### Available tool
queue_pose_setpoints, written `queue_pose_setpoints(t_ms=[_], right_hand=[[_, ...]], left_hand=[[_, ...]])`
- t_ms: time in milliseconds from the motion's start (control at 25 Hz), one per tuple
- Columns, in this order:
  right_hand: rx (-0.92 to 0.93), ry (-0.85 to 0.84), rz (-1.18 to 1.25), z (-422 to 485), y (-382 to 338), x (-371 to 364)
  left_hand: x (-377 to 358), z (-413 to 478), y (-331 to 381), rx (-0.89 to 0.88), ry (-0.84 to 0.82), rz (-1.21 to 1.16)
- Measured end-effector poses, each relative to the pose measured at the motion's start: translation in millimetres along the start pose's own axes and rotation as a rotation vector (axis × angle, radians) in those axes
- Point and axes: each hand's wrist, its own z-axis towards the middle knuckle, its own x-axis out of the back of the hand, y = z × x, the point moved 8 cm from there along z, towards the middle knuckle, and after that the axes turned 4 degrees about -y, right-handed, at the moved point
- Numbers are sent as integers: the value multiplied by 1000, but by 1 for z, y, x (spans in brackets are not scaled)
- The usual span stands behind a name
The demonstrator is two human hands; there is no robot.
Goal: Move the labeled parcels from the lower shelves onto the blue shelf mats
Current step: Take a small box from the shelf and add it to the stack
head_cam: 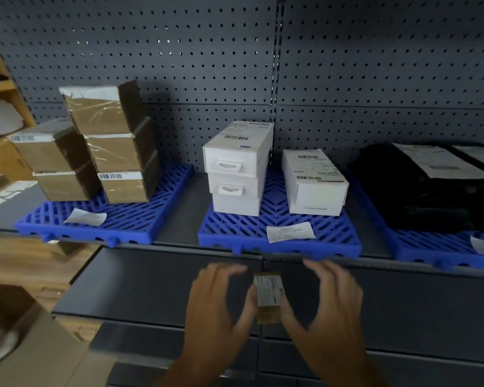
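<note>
My left hand (pixel 218 303) and right hand (pixel 327 300) hold a parcel (pixel 268 300) below the middle mat (pixel 280 241). Thumbs (pixel 249 305) clamp it, fingers (pixel 227 268) curve apart. Its label (pixel 267 287) is too blurry.

Blue plastic mats (pixel 280 233); taped cardboard boxes (pixel 95 113); matt metal pegboard (pixel 207 51).

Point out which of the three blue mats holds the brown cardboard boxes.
The left mat. It carries taped brown boxes in two stacks; the middle mat holds white boxes, and the right mat holds black bags.
</note>
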Motion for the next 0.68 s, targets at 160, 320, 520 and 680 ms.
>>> queue_pose_setpoints(t_ms=[160, 320, 520, 680], right_hand=[[-48, -170, -79, -26, 22, -37], [-124, -290, -163, -19, 41, -69], [-280, -393, -229, -16, 75, -125], [-442, -491, -306, -17, 123, -200]], left_hand=[[-37, -30, -31, 61, -147, 179], [-63, -31, -58, 130, -207, 293], [-91, -27, -92, 191, -213, 325], [-110, -36, -140, 240, -214, 370]])
